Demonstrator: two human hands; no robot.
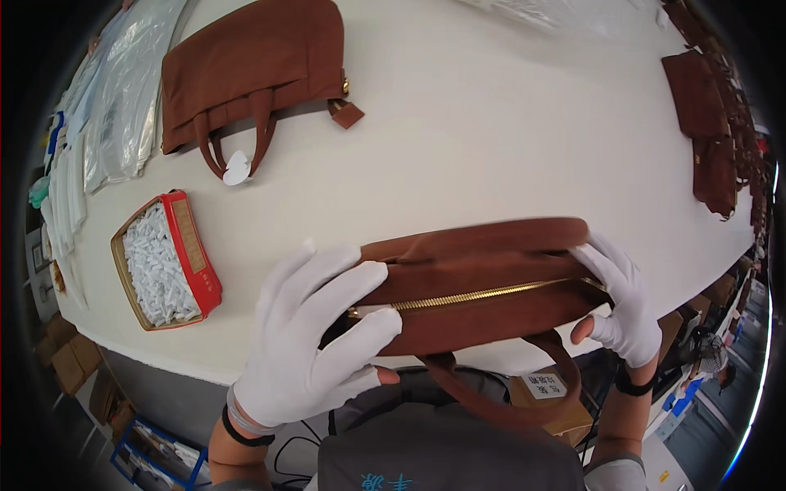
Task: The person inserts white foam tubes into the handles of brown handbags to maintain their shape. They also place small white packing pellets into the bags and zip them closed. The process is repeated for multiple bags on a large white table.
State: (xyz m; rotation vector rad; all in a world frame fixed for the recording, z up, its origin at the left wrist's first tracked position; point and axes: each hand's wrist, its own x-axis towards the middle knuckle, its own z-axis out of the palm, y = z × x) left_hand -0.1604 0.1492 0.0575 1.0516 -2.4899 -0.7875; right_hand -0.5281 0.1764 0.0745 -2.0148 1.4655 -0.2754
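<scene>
Both my hands, in white gloves with bare thumb tips, hold a reddish-brown handbag (pixel 467 321) at the table's near edge. A gold zipper (pixel 475 295) runs along its upward-facing side and looks closed. My left hand (pixel 315 335) grips the bag's left end, fingers spread over the zipper's end. The right end is held by my right hand (pixel 618 299), its fingers behind the bag and its thumb on the near side. One strap handle (pixel 565 368) hangs toward me; another brown band lies along the far side.
A second brown handbag (pixel 254 65) lies at the far left with a white tag (pixel 237 168) at its handles. Near it stands a red box (pixel 192 254) of small white pieces. Clear plastic bags (pixel 123 123) lie at the left, more brown bags (pixel 696 106) at the right edge.
</scene>
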